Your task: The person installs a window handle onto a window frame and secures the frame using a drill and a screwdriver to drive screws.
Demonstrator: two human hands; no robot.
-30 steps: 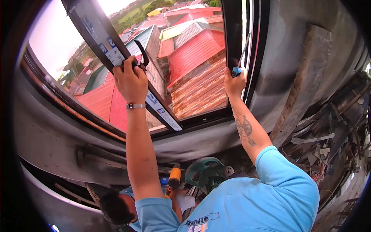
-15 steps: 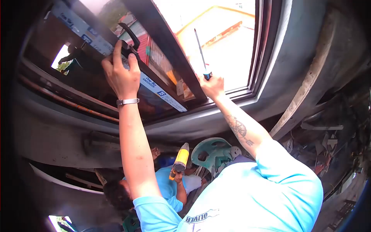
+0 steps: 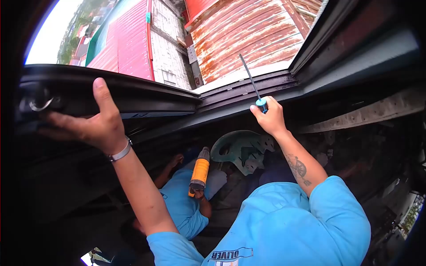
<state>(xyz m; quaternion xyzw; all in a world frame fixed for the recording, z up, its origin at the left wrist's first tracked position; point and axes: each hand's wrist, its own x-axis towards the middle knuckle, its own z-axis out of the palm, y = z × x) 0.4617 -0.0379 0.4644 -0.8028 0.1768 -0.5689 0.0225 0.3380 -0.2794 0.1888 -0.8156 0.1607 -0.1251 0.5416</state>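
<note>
In the head view, my right hand is closed around the blue handle of a screwdriver. Its long, thin shaft points up and slightly left, in front of the window opening. At the left, my left hand lies against the dark window sash, thumb raised and fingers stretched toward the left. Those fingertips are blurred and in shadow, close to a dark fitting with a shiny curved part. Below the screwdriver tip runs the dark sill track of the window frame.
Below, a co-worker in a blue shirt holds a yellow power tool. Behind is a green plastic chair. A pale beam slants along the right wall. Outside are a rusty metal roof and a red roof.
The view has shifted, showing more roofs outside. My left hand has left its grip at the sash handle and spread, with the sash now swung toward me. The screwdriver stays in my right hand.
</note>
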